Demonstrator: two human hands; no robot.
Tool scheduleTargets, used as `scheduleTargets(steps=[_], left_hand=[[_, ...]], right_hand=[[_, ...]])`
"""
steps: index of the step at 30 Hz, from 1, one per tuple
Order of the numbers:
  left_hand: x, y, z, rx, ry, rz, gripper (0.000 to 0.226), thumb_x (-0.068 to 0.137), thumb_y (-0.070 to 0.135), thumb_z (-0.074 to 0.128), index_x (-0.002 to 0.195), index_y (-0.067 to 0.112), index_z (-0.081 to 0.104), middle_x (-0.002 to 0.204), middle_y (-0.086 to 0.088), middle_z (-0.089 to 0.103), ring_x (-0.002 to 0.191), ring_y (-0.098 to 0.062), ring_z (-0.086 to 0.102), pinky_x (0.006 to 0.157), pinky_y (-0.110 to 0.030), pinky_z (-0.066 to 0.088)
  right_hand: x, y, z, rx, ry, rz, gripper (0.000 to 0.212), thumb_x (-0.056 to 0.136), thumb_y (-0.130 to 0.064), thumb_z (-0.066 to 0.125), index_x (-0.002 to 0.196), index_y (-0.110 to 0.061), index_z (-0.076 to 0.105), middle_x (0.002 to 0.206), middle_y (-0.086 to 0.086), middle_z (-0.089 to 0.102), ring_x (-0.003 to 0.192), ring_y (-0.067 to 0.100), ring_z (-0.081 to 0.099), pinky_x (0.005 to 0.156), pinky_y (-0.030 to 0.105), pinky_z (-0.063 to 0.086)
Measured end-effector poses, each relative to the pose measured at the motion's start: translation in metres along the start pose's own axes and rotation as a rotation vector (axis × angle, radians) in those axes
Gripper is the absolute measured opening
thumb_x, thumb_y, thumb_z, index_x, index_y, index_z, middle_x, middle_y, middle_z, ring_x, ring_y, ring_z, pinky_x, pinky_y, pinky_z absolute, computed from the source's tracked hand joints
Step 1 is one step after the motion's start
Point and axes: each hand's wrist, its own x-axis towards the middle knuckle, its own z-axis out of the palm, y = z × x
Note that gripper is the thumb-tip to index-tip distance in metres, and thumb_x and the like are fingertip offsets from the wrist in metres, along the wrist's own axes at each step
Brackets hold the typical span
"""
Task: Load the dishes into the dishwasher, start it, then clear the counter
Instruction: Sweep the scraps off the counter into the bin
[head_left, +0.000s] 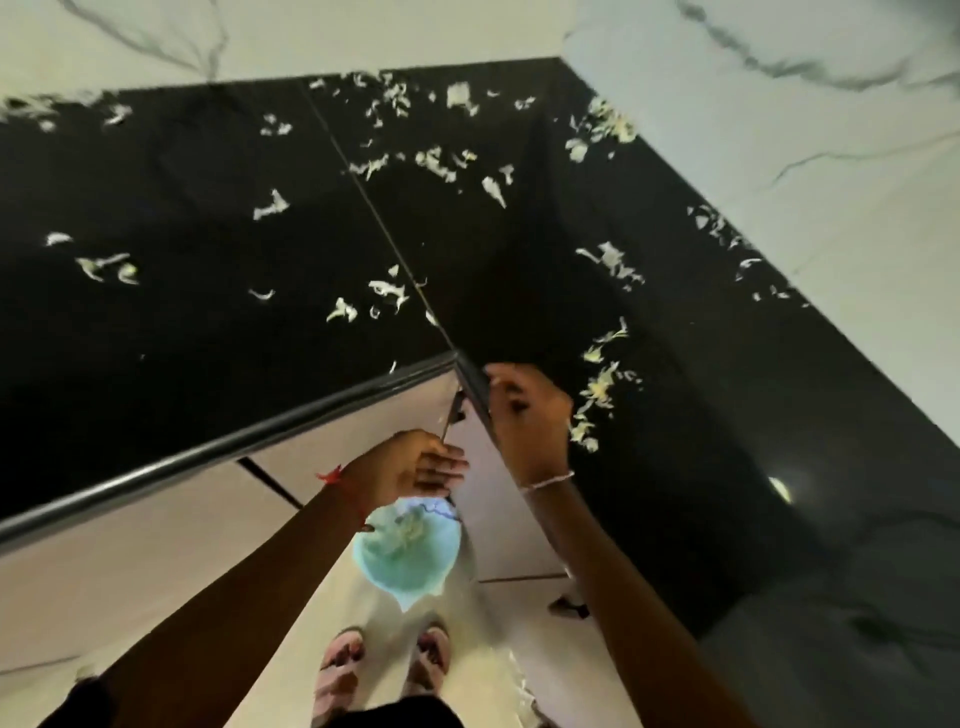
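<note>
Pale vegetable scraps (597, 389) lie scattered over the black L-shaped counter (208, 312). My right hand (524, 410) rests on the counter's rim at the inner corner, fingers bent, next to a heap of scraps; whether it holds any is hidden. Just below that rim, my left hand (421, 462) is held out with the palm up and the fingers straight. Under both hands, on the floor, sits a light blue bowl (410, 556) with scraps in it.
White marble walls (779, 182) close the counter at the back and right. Beige cabinet fronts (156, 545) run below the rim, with a dark handle (569, 608) low on the right. My feet in pink sandals (337, 670) stand on the pale floor behind the bowl.
</note>
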Motion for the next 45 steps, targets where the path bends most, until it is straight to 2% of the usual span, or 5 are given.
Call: scheduleTargets(steps=[12,22,29,37,45], left_hand=[[-0.006,-0.001,0.025,0.006,-0.078,-0.029,0.029,0.093,0.020,0.044,0.099,0.000,0.065,0.090,-0.013,0.071,0.085,-0.025,0.066,0.079,-0.036,0.053],[0.013,-0.020,0.021,-0.053,-0.145,-0.163,0.032,0.092,0.017,0.041,0.108,-0.003,0.060,0.114,-0.023,0.063,0.096,-0.035,0.064,0.084,-0.045,0.052],[0.025,-0.030,0.032,-0.334,-0.272,-0.120,0.040,0.090,0.025,0.039,0.115,-0.003,0.053,0.112,-0.030,0.061,0.096,-0.041,0.064,0.076,-0.051,0.054],[0.033,-0.023,0.036,-0.471,-0.268,-0.065,0.044,0.097,0.032,0.033,0.117,-0.004,0.049,0.102,-0.034,0.062,0.086,-0.044,0.066,0.070,-0.053,0.055],[0.034,-0.017,0.033,-0.390,-0.264,-0.046,0.039,0.091,0.021,0.036,0.117,-0.006,0.049,0.098,-0.030,0.065,0.087,-0.040,0.067,0.072,-0.045,0.058]], right_hand=[[0.102,0.105,-0.084,-0.293,-0.296,0.467,0.052,0.097,-0.034,0.041,0.141,-0.009,0.033,0.154,0.008,0.017,0.142,0.024,0.015,0.117,0.039,0.011],[0.012,0.072,-0.090,0.112,-0.192,0.328,0.033,0.098,-0.019,0.039,0.128,-0.010,0.052,0.143,0.005,0.042,0.138,0.014,0.029,0.115,0.031,0.024],[0.009,0.060,-0.057,-0.480,-0.311,0.337,0.053,0.100,-0.035,0.025,0.146,-0.012,0.018,0.156,0.006,0.010,0.144,0.017,0.003,0.115,0.028,-0.001],[0.009,0.044,-0.030,-0.069,-0.247,0.334,0.042,0.101,-0.030,0.027,0.140,-0.016,0.035,0.153,0.001,0.022,0.143,0.015,0.015,0.117,0.040,0.020],[0.001,0.043,-0.025,-0.284,-0.608,0.086,0.044,0.101,-0.026,0.024,0.143,-0.012,0.028,0.154,0.003,0.020,0.143,0.012,0.008,0.116,0.023,0.001]])
